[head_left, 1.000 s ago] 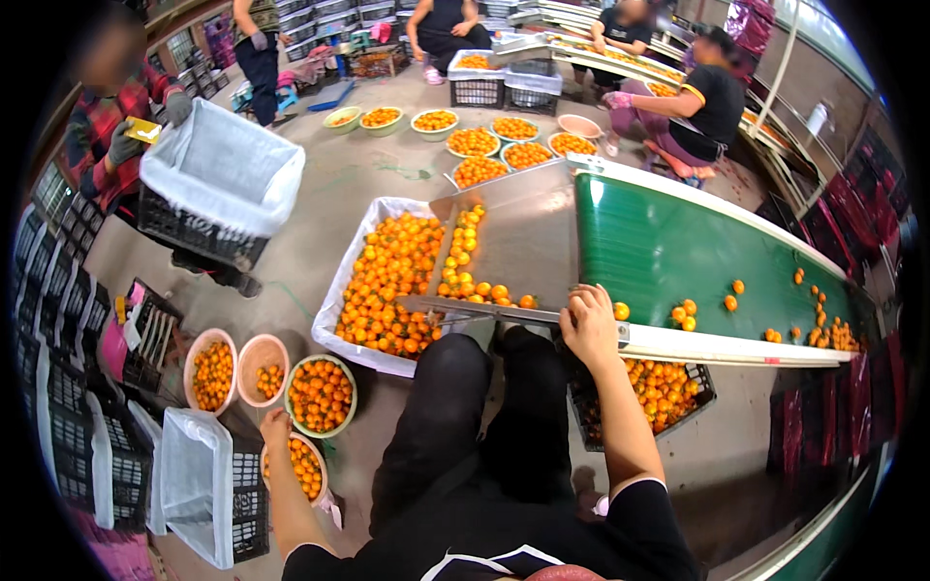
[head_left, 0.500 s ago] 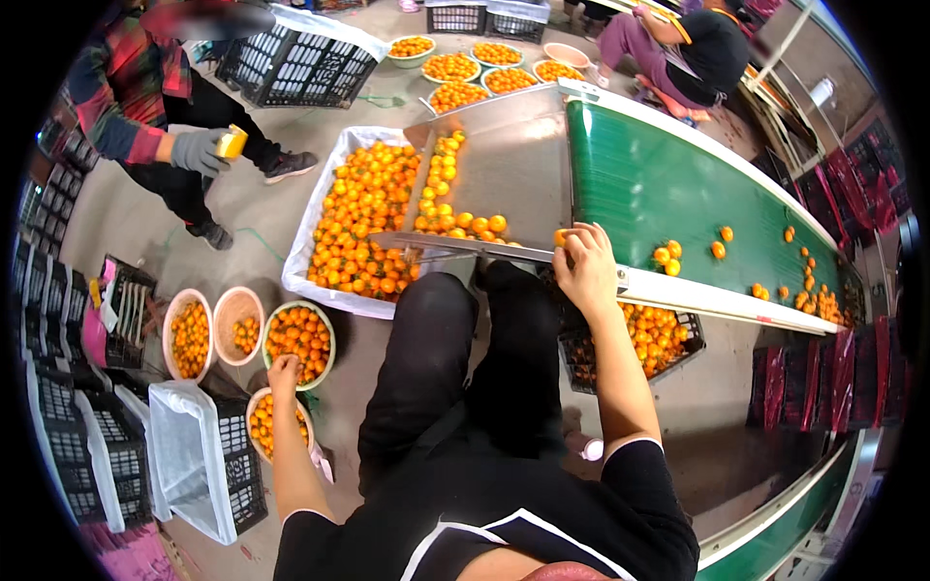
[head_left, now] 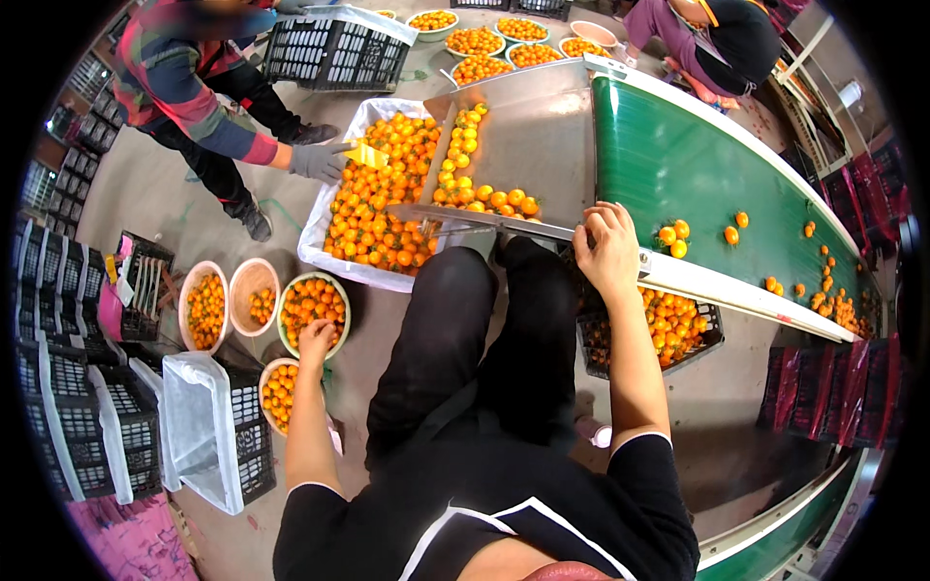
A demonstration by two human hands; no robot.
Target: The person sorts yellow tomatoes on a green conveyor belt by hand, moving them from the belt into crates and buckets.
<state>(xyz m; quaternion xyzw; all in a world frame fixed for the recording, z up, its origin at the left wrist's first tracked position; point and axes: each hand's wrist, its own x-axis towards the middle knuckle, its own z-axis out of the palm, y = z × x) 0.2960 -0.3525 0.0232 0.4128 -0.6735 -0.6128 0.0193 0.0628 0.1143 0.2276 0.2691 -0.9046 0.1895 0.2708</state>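
My left hand (head_left: pixel 315 341) is closed, fingertips together, over the near edge of a pale green-rimmed basin (head_left: pixel 340 295) of small round orange fruit. Whatever its fingers hold, if anything, is hidden. My right hand (head_left: pixel 608 252) is curled at the corner where the metal tray (head_left: pixel 542 121) meets the green conveyor belt (head_left: pixel 678 155); no fruit shows in its fingers. Several orange fruits (head_left: pixel 484 197) lie along the tray's near and left edges. Left of the tray stands a white-lined crate (head_left: pixel 312 242) heaped with the same fruit.
A co-worker's gloved hand (head_left: pixel 322 163) holds something yellow over the lined crate. Near my left arm are more basins (head_left: pixel 231 300) and an empty lined crate (head_left: pixel 199 426). A black crate of fruit (head_left: pixel 678 329) sits under the conveyor. Another person (head_left: pixel 717 39) crouches beyond the belt.
The orange fruit seen at my right fingertips no longer shows. My left hand stays by the green-rimmed basin. The co-worker has leaned in, reaching the gloved hand over the lined crate. The whole view has shifted.
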